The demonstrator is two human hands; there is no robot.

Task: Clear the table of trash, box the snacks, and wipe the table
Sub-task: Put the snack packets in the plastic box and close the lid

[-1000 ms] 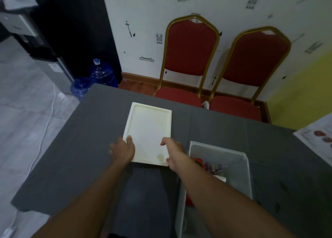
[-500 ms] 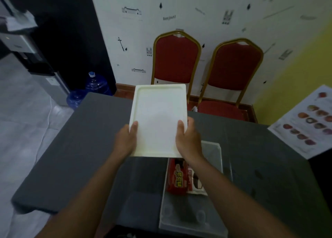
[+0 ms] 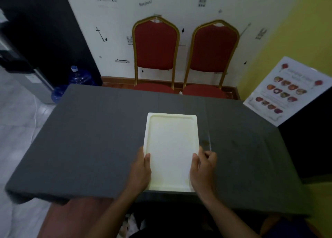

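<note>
A white rectangular lid lies flat over the clear snack box, near the front middle of the dark grey table. Only a sliver of the box's clear right edge shows past the lid; the snacks inside are hidden. My left hand grips the lid's left edge near its front corner, thumb on top. My right hand grips the right edge the same way.
Two red chairs with gold frames stand against the wall behind the table. A printed menu sheet leans at the right. Blue water bottles sit on the floor at the left. Crumpled white trash lies below the table's front edge.
Both hands lifted the white lid from the table's left part, carried it right and lowered it onto the clear box, which now hides the snacks.
</note>
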